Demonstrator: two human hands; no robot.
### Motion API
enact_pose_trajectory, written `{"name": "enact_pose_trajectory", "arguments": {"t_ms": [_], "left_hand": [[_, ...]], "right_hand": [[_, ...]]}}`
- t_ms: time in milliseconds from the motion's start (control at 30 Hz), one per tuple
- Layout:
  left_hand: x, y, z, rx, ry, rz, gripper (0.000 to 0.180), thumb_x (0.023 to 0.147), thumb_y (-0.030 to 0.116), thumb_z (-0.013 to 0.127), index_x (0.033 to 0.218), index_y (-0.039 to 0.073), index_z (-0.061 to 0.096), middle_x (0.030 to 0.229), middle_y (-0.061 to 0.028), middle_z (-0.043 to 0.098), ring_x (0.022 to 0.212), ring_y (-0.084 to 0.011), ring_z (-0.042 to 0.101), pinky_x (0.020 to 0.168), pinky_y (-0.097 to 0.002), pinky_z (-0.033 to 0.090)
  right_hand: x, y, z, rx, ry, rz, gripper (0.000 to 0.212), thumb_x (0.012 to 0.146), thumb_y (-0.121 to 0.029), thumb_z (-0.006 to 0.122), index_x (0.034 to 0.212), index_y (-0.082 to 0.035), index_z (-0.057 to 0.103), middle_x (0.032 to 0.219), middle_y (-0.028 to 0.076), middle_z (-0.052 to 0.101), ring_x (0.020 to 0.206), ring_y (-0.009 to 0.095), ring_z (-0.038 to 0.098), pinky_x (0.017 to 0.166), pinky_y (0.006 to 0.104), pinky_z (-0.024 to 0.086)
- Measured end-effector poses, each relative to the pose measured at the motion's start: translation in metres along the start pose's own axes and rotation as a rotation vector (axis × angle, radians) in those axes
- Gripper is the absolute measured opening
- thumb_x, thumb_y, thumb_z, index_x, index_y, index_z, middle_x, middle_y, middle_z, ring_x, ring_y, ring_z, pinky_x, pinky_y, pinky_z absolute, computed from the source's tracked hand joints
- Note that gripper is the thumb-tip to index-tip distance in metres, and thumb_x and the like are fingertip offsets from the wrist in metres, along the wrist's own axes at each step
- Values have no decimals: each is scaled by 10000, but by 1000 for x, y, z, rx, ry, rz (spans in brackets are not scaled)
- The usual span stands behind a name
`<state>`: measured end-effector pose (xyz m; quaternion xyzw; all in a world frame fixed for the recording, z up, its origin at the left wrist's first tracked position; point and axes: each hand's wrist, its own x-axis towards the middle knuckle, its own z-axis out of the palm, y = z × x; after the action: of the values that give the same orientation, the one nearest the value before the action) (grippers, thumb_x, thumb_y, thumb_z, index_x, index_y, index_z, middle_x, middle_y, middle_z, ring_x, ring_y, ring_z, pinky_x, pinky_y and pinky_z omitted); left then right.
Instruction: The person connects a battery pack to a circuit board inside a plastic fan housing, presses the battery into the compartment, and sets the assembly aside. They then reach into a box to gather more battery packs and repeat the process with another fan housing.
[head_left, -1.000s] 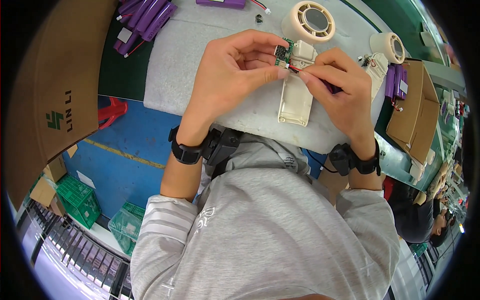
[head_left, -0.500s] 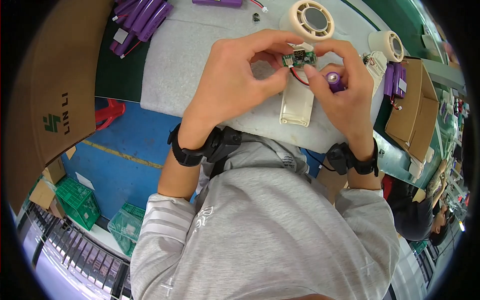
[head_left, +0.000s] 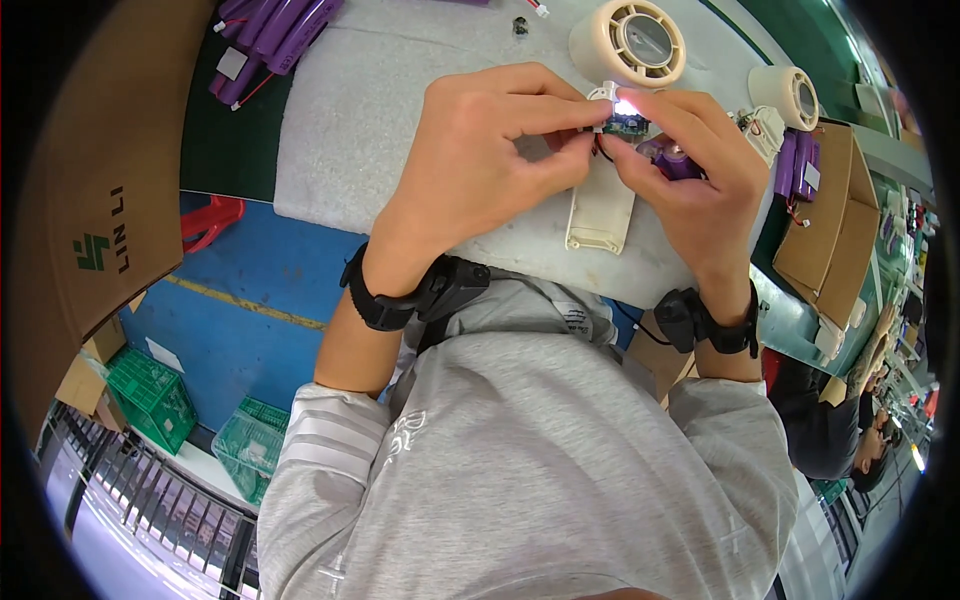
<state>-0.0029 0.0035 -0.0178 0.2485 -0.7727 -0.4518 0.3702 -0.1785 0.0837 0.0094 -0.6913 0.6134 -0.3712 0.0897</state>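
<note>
A small green circuit board [head_left: 627, 124] sits between the fingertips of both hands, with a bright white glow on its upper part. My left hand [head_left: 480, 165] pinches the board's left end, beside a dark wire running down from it. My right hand [head_left: 705, 170] is closed, its thumb and index finger at the board's right side. A purple cylindrical battery [head_left: 676, 162] is tucked in the same palm, end showing. Below the fingers, a cream plastic casing [head_left: 600, 218] lies on the white mat, attached or close to a round cream fan head [head_left: 600, 35]; which, I cannot tell.
Purple battery packs [head_left: 275, 35] with wires lie at the far left. At the right stand another cream fan [head_left: 785, 97], more purple packs [head_left: 798, 160] and an open cardboard box [head_left: 825, 230]. A large carton [head_left: 100, 170] rises on my left; a person [head_left: 815, 415] is at far right.
The circuit board has tilted, and a white glow now shows on it where digits were visible. My right fingers have moved over its top, and the battery has turned slightly.
</note>
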Motion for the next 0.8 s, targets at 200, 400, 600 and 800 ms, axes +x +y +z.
{"name": "enact_pose_trajectory", "arguments": {"t_ms": [200,400,600,800], "left_hand": [[-1,-1,3,64,59,66,239,716,-21,683,936,37,753,793,-50,689,665,-120,641,585,-220,503],[-3,-2,5,37,74,72,260,714,-25,671,961,33,730,839,-53,680,672,-134,634,601,-233,502],[-6,8,13,98,99,1,316,719,-18,662,1031,34,658,854,-50,642,687,-150,604,635,-262,499],[-8,13,17,108,37,-94,358,739,2,644,1092,50,612,823,-45,606,696,-152,572,646,-255,476]], "right_hand": [[0,-3,1,13,-12,35,336,668,13,785,994,-21,710,936,69,684,767,117,634,632,208,485],[2,-4,3,25,3,38,279,716,-9,779,982,-9,696,889,62,684,744,99,623,618,206,480],[0,-7,4,102,27,182,207,744,-91,774,938,-56,710,824,50,684,646,135,621,585,235,484],[-1,-11,-2,29,13,220,187,757,-88,768,927,-43,704,815,57,680,639,134,619,584,236,479]]}}
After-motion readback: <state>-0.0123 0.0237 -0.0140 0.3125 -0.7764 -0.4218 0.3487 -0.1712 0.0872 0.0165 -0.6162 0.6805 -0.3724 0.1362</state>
